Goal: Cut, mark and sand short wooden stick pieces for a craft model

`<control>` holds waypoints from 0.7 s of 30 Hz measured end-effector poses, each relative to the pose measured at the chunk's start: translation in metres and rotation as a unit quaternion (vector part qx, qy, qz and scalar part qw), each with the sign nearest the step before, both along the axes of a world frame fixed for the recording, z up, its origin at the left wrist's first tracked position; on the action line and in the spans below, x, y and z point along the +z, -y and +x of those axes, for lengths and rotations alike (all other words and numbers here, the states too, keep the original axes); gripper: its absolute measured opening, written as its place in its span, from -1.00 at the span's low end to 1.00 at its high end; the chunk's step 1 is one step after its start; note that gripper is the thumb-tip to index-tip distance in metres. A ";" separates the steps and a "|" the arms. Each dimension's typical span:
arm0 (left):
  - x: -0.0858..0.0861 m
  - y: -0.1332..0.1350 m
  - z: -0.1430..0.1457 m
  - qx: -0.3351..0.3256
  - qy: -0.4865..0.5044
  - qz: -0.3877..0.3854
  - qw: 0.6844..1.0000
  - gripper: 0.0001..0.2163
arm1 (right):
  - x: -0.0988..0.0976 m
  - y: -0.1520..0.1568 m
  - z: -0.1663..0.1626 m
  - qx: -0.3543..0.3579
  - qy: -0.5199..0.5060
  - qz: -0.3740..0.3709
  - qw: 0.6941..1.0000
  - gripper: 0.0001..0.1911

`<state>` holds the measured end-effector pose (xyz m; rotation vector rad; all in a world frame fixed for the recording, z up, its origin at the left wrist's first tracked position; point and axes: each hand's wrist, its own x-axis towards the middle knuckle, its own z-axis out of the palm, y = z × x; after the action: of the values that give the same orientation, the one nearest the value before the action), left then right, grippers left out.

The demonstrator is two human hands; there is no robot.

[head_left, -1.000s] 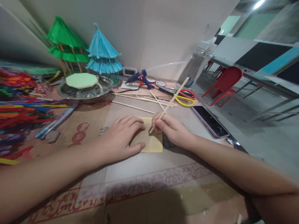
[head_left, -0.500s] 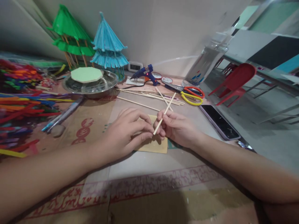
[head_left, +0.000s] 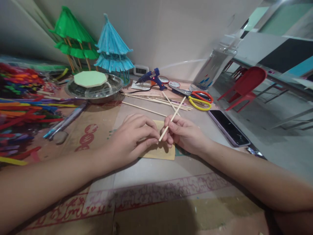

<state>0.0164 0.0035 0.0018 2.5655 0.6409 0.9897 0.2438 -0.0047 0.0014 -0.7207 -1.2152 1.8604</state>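
I see right hand pinching wooden stick above yellow sheet; left hand at sheet's left, fingers curled by stick's lower tip, I can't tell if gripping.

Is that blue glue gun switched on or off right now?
The blue glue gun appears on: a small red light glows on its side. Whether it is hot, I cannot tell.
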 end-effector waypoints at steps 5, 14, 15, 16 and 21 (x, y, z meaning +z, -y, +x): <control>0.000 -0.002 0.001 0.000 0.000 -0.002 1.000 -0.87 | 0.000 0.001 0.000 0.010 0.005 0.006 1.000 -0.67; 0.000 -0.001 0.000 -0.007 -0.004 -0.014 1.000 -0.90 | -0.003 0.002 0.002 0.023 0.004 0.038 0.999 -0.71; 0.000 -0.001 0.000 -0.009 -0.004 -0.014 1.000 -0.90 | -0.003 0.003 0.001 0.020 0.006 0.041 0.999 -0.71; 0.000 -0.001 0.000 -0.011 -0.005 -0.015 1.000 -0.90 | -0.003 0.003 0.001 0.013 0.009 0.044 0.999 -0.70; -0.002 0.001 0.002 0.002 -0.013 -0.012 1.000 -0.90 | 0.006 0.002 0.004 -0.062 0.095 0.099 0.989 -0.62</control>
<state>0.0183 0.0025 -0.0001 2.5610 0.6597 0.9461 0.2474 -0.0062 0.0078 -0.8567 -1.4197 1.5720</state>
